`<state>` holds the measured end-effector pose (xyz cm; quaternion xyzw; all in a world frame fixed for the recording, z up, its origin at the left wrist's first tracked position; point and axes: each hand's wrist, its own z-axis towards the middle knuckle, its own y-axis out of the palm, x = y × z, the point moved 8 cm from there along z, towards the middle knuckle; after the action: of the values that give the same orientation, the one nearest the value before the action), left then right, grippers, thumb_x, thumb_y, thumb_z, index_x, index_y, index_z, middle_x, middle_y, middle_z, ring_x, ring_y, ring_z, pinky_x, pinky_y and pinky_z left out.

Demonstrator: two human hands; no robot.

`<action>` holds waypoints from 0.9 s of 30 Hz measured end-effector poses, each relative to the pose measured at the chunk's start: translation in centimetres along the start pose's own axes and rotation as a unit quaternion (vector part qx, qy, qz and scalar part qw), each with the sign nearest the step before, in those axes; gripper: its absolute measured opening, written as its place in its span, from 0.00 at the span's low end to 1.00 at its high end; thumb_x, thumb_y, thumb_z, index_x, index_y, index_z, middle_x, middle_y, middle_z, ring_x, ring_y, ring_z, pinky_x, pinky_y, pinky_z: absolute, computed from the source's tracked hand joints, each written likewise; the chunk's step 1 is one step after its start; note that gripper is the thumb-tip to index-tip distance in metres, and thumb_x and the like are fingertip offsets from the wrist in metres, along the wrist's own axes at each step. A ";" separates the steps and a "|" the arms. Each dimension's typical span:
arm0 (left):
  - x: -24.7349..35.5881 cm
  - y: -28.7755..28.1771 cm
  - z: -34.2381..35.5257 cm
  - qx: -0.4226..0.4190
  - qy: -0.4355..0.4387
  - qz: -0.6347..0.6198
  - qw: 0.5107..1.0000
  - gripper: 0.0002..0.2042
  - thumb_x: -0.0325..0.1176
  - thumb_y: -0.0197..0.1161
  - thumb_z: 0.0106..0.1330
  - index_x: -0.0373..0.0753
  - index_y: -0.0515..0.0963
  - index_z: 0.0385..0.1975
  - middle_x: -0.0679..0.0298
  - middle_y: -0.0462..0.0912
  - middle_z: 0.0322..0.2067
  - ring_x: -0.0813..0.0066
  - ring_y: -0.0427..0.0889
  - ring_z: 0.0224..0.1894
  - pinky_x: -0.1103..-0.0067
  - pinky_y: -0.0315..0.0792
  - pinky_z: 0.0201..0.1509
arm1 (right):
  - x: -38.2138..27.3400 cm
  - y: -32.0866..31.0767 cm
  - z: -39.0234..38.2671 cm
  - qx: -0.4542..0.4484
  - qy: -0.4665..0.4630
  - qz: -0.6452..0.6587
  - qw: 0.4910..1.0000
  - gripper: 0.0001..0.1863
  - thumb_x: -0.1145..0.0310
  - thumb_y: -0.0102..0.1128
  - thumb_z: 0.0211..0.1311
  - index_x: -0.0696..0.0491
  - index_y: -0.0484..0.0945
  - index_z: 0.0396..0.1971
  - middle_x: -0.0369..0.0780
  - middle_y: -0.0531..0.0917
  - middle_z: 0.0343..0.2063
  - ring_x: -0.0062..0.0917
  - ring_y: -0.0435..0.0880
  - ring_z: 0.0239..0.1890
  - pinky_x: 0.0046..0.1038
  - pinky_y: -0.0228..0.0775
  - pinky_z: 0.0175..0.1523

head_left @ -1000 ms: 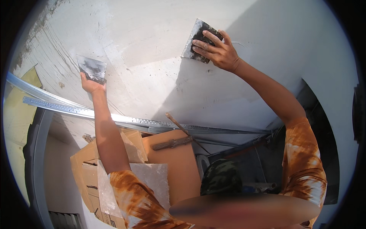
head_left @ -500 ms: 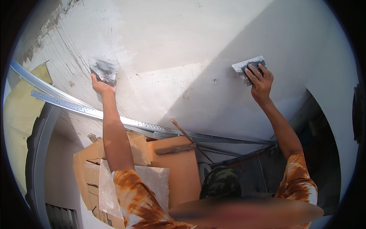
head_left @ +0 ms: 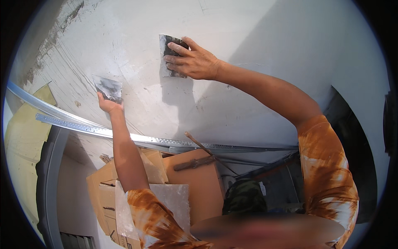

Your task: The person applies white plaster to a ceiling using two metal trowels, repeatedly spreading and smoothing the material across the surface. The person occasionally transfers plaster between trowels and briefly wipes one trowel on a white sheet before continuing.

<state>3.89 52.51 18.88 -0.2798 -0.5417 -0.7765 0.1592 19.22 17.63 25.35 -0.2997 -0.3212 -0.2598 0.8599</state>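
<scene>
My right hand (head_left: 186,60) grips the dark back of a putty knife (head_left: 162,50), its fingers spread over it. That blade lies against the pale plastered wall (head_left: 232,25), and its shadow falls just below. At the left, my left hand (head_left: 110,103) holds a second putty knife (head_left: 108,88) from beneath, blade upward. Grey-white putty smears its face. Between the two tools the wall has a brighter, patchy white area. My left thumb shows at the tool's lower corner; the other fingers are mostly hidden behind it.
Long perforated metal profiles (head_left: 99,129) run across the wall's foot below my hands. Under them stand cardboard sheets (head_left: 99,186), a brown board (head_left: 203,174) and a wooden stick (head_left: 199,143). Yellow sheeting (head_left: 25,137) hangs at the far left, and a dark opening (head_left: 352,145) lies at the right.
My right hand has swept left and slightly upward across the wall with its putty knife, turning the blade upright. The left hand with its putty knife has dropped slightly.
</scene>
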 end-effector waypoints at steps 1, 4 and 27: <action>-0.2 -0.5 0.4 0.014 -0.008 0.004 1.000 0.35 0.64 0.57 0.63 0.57 0.67 0.69 0.72 0.67 0.69 0.63 0.62 0.71 0.51 0.50 0.70 | 2.2 0.1 -3.0 0.010 0.034 -0.011 0.999 0.17 0.62 0.61 0.67 0.31 0.84 0.54 0.22 0.76 0.64 0.28 0.58 0.74 0.44 0.46 0.77; -0.5 -1.0 0.7 0.032 -0.011 -0.005 0.999 0.34 0.64 0.57 0.63 0.57 0.69 0.68 0.72 0.69 0.67 0.64 0.63 0.70 0.52 0.51 0.69 | 7.9 -1.2 -13.4 0.082 0.121 -0.070 0.987 0.19 0.70 0.63 0.63 0.31 0.85 0.50 0.20 0.79 0.60 0.26 0.67 0.68 0.45 0.50 0.73; -11.8 14.2 -40.3 -0.191 -0.386 -0.063 0.900 0.19 0.46 0.52 0.78 0.41 0.75 0.59 0.64 0.83 0.52 0.63 0.83 0.51 0.66 0.78 0.55 | 0.9 -21.8 -28.5 0.330 0.465 0.598 0.564 0.18 0.62 0.58 0.75 0.58 0.77 0.56 0.44 0.84 0.52 0.30 0.81 0.57 0.39 0.71 0.65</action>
<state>10.53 9.24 12.05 -0.5476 -0.4188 -0.7046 -0.1680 17.19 -16.99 16.05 0.0430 0.3122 0.3343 0.8882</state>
